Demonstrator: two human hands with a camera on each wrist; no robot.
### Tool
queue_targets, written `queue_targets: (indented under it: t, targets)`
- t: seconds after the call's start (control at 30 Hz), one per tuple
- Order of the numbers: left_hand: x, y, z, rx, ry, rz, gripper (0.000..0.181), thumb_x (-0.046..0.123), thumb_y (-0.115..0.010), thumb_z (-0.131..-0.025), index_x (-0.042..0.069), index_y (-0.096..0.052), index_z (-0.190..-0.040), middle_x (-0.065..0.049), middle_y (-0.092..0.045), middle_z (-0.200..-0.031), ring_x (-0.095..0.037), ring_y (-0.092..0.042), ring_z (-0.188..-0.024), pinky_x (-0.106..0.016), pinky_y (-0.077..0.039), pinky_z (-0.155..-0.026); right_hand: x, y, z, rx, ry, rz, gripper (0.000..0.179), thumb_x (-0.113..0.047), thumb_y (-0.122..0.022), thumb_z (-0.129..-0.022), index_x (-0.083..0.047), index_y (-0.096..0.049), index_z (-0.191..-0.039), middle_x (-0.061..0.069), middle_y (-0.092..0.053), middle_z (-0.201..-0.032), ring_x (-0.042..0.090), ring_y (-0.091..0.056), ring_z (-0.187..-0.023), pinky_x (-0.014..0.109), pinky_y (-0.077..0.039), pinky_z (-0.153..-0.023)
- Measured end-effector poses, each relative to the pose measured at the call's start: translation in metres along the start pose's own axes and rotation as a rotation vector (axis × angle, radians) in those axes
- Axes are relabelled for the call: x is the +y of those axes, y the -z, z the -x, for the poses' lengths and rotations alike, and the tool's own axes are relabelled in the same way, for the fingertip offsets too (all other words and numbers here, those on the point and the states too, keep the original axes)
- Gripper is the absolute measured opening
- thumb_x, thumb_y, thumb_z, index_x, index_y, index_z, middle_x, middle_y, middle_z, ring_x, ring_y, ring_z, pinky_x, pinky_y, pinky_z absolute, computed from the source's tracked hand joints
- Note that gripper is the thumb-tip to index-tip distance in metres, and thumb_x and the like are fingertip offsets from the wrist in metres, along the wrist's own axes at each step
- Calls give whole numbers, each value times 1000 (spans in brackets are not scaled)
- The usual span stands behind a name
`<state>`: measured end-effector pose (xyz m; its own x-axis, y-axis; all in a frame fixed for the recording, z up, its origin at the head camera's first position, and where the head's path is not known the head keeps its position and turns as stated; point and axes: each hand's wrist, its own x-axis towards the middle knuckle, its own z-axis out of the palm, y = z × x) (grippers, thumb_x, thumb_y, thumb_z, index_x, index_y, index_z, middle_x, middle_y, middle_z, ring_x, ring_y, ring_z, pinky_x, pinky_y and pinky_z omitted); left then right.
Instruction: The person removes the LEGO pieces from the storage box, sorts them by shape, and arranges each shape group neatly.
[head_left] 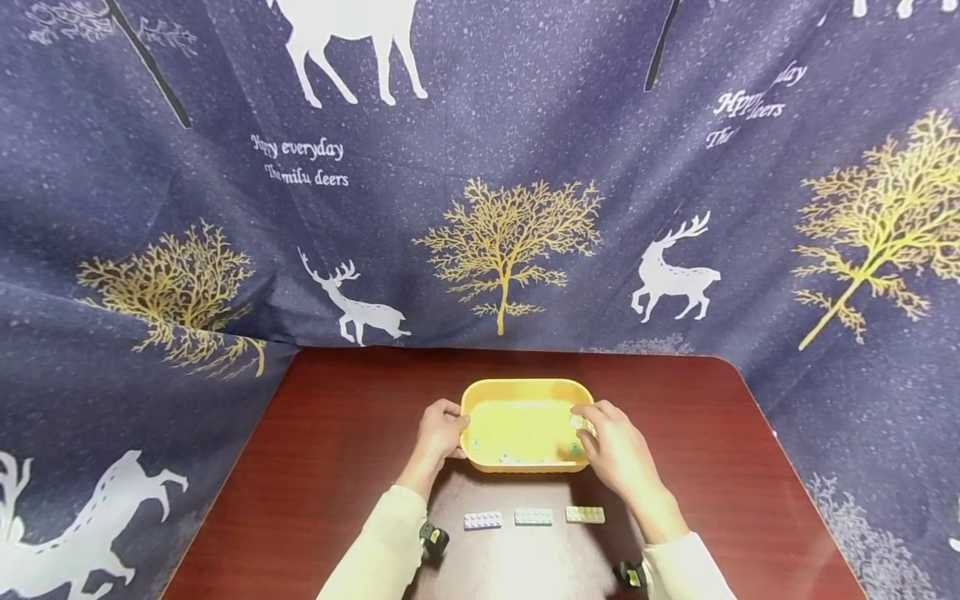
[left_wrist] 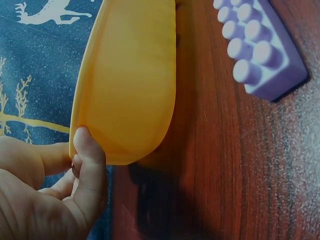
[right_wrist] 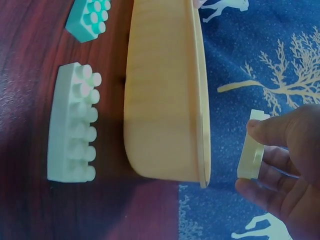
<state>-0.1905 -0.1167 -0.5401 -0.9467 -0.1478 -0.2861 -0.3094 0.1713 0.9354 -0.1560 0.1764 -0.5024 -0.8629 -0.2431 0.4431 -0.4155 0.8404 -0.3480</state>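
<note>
My left hand [head_left: 442, 429] grips the left rim of a yellow plastic basin [head_left: 525, 468], thumb inside the wall, as the left wrist view shows. At the basin's right end, my right hand [head_left: 618, 446] pinches a small pale yellow toy building block [right_wrist: 251, 145] between thumb and fingers, above the rim. Inside the basin lie several small blocks, among them a green block [head_left: 476, 443] near the left and a white block [head_left: 505, 458] by the front wall. How many sit along that wall is hard to tell.
In front of the basin, three long studded blocks lie in a row: a purple block [head_left: 482, 521], a teal block [head_left: 533, 517] and a pale yellow-green block [head_left: 585, 515]. The dark red wooden table [head_left: 360, 400] meets a blue deer-print cloth [head_left: 525, 125] behind and at the sides.
</note>
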Motion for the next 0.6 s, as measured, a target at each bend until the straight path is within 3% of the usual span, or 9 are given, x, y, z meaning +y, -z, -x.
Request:
queue_targets:
  t: [0.6]
  targets:
    - [3,-1,2,-2,7,-12,27,4,-65,-97,-9,-58,-120,-23,-63,-98,-34,-70,-66,-31,-62,-44,16,11,30,35,-56,-11,35,0,-79,-82,-11,-74,-115,6,-68,-103,30,-66,-99,50,-59,-79]
